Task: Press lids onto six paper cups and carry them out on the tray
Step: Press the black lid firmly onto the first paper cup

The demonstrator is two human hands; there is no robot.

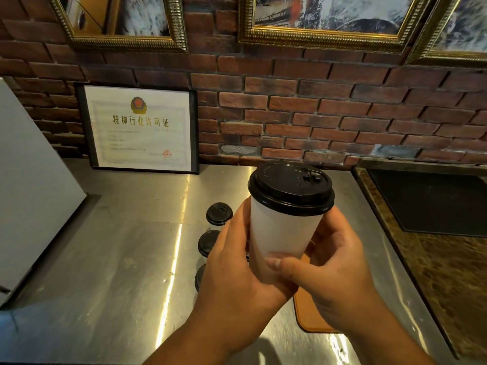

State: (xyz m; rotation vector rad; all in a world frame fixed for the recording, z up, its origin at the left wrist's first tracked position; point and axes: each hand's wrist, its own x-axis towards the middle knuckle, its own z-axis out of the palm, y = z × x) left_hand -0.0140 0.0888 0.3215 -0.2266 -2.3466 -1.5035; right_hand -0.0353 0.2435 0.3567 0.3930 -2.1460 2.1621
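Two hands, left hand (237, 267) and right hand (337, 270), clasp a white paper cup (282, 233) topped with a round black plastic lid (290, 188) above a steel counter (118, 246).

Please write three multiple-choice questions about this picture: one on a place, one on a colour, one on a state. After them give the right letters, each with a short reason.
1. Where is the framed certificate?
A. standing on the counter, against the brick wall
B. flat on the floor
C. inside a drawer

2. What colour is the lid on the held cup?
A. white
B. black
C. red

3. In what state is the cup?
A. open, without a lid
B. lying on its side
C. lidded, upright, gripped by the left hand and the right hand

Answers:
1 A: its lower edge rests on the counter at the wall.
2 B: the lid is black, the cup white.
3 C: the fingers of both hands curl round the cup, and the lid sits on its rim.
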